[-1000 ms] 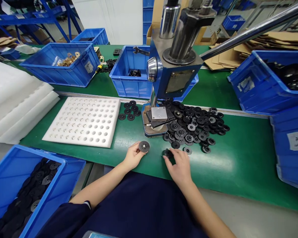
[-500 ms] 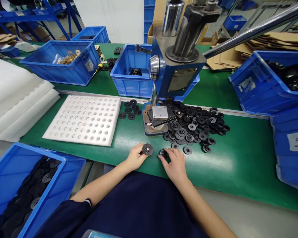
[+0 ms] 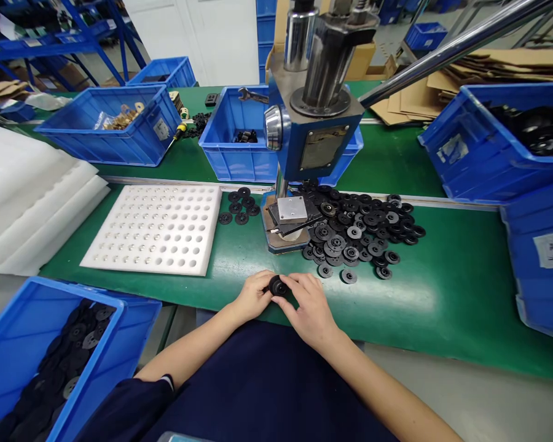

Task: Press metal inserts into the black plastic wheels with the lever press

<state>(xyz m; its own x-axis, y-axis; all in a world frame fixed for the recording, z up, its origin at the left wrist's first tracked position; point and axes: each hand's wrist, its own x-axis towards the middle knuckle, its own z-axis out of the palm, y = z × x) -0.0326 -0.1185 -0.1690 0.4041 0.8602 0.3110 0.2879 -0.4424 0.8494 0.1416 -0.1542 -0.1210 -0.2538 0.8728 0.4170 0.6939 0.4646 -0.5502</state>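
Both hands join two black discs at the worktop's near edge.
Left hand (image 3: 252, 294) and right hand (image 3: 309, 305) pinch the black discs (image 3: 278, 286) together; next likely needs seating them under the press (image 3: 291, 212).

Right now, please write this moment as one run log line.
left hand: holds black disc | right hand: same disc | loose discs: right of press
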